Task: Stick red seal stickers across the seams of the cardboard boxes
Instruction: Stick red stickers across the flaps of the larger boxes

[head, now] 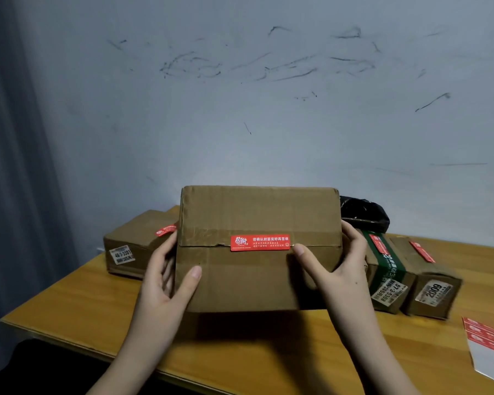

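A large cardboard box (257,218) is held tilted up off the wooden table (77,306), its top face toward me. A red seal sticker (259,242) with white print lies along the box's taped seam, near the middle. My left hand (166,283) grips the box's left edge, thumb on the front face. My right hand (334,269) grips the right edge, with its thumb tip touching the sticker's right end. A sheet of red seal stickers (488,337) lies at the table's right edge.
A cardboard box (131,246) with a red sticker (166,230) sits behind on the left. Two smaller boxes, one green-taped (388,272) and one plain (431,289), stand on the right with red stickers. A black plastic bag (362,212) lies behind them by the scuffed wall.
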`<act>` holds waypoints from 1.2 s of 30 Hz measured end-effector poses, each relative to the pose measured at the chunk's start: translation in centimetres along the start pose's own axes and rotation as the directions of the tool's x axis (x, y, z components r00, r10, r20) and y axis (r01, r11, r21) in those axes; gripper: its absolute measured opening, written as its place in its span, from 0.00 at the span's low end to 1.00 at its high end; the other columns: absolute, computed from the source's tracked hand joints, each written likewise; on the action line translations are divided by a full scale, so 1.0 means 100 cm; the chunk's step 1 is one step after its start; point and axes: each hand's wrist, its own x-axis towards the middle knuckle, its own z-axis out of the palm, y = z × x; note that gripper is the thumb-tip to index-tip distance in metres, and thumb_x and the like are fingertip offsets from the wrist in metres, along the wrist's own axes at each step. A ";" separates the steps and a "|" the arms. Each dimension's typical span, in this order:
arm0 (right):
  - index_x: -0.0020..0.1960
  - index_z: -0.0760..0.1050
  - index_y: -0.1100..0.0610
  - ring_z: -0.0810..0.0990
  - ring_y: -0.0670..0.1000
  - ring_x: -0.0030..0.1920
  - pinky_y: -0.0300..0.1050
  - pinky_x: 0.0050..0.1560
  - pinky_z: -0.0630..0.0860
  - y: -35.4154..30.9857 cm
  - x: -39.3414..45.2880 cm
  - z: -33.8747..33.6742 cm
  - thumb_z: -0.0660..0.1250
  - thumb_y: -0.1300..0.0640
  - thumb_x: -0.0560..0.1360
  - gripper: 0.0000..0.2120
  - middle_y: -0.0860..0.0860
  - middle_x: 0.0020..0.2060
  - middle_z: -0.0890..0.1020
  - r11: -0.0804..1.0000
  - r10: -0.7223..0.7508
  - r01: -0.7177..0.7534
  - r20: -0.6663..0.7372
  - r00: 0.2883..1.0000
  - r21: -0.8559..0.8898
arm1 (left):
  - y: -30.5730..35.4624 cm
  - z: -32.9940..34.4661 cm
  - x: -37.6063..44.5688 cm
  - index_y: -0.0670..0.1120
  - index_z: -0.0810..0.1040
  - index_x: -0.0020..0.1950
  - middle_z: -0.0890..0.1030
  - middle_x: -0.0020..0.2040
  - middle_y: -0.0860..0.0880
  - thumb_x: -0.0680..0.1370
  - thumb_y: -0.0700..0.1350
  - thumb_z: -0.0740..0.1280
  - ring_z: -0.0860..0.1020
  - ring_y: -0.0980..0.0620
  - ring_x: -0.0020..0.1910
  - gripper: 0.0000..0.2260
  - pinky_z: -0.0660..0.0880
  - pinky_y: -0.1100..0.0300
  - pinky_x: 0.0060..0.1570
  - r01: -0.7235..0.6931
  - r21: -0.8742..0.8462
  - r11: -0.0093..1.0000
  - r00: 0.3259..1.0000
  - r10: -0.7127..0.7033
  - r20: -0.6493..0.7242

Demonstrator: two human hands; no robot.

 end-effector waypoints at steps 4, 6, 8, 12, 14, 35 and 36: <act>0.68 0.60 0.44 0.69 0.24 0.55 0.22 0.51 0.66 0.006 -0.004 0.005 0.72 0.49 0.73 0.29 0.34 0.58 0.70 0.997 -0.057 0.060 -0.067 0.996 0.049 | 0.000 -0.001 0.000 0.61 0.67 0.62 0.78 0.55 0.68 0.74 0.34 0.67 0.75 0.65 0.60 0.25 0.73 0.63 0.61 0.006 0.009 1.000 1.000 -0.006 -0.006; 0.73 0.58 0.43 0.64 0.25 0.62 0.19 0.56 0.62 0.008 -0.005 0.008 0.66 0.40 0.69 0.35 0.35 0.65 0.67 0.995 -0.071 0.076 -0.074 0.995 0.070 | 0.001 -0.001 0.001 0.61 0.66 0.66 0.75 0.61 0.64 0.75 0.42 0.69 0.73 0.63 0.63 0.24 0.75 0.63 0.58 0.020 -0.033 0.999 1.000 -0.020 -0.014; 0.74 0.59 0.44 0.62 0.26 0.64 0.18 0.58 0.58 0.010 -0.006 0.009 0.60 0.37 0.67 0.36 0.39 0.66 0.67 0.994 -0.089 0.094 -0.081 0.993 0.059 | 0.006 0.000 0.002 0.59 0.63 0.72 0.72 0.65 0.62 0.74 0.52 0.65 0.71 0.66 0.63 0.26 0.73 0.70 0.52 0.054 -0.068 0.996 0.998 -0.056 -0.034; 0.67 0.63 0.40 0.65 0.25 0.60 0.18 0.54 0.61 0.013 -0.011 0.010 0.59 0.38 0.67 0.29 0.39 0.63 0.69 0.990 -0.089 0.096 -0.070 0.994 0.104 | 0.013 0.003 0.003 0.56 0.66 0.71 0.69 0.66 0.56 0.73 0.58 0.53 0.70 0.78 0.52 0.26 0.68 0.82 0.40 0.095 -0.033 0.995 0.992 -0.098 -0.079; 0.65 0.63 0.37 0.68 0.30 0.61 0.20 0.54 0.65 0.015 -0.012 0.012 0.61 0.38 0.66 0.27 0.38 0.63 0.70 0.986 -0.076 0.082 -0.044 0.996 0.145 | 0.011 0.002 0.004 0.54 0.68 0.69 0.69 0.65 0.54 0.73 0.59 0.52 0.70 0.78 0.50 0.25 0.66 0.83 0.38 0.104 -0.019 0.994 0.990 -0.105 -0.097; 0.66 0.70 0.47 0.72 0.42 0.59 0.44 0.66 0.67 0.030 -0.006 0.019 0.55 0.24 0.62 0.40 0.53 0.59 0.69 0.962 0.197 -0.198 0.023 0.980 0.190 | 0.000 -0.015 0.016 0.52 0.72 0.69 0.77 0.64 0.52 0.65 0.79 0.54 0.73 0.56 0.63 0.42 0.72 0.57 0.55 0.267 -0.042 0.963 0.962 -0.269 -0.044; 0.68 0.70 0.48 0.70 0.38 0.58 0.35 0.61 0.67 0.030 -0.006 0.019 0.55 0.27 0.64 0.39 0.52 0.59 0.68 0.963 0.194 -0.196 0.030 0.981 0.182 | 0.001 -0.016 0.015 0.50 0.72 0.69 0.76 0.65 0.51 0.63 0.80 0.54 0.73 0.55 0.63 0.46 0.72 0.59 0.54 0.284 -0.034 0.958 0.957 -0.285 -0.049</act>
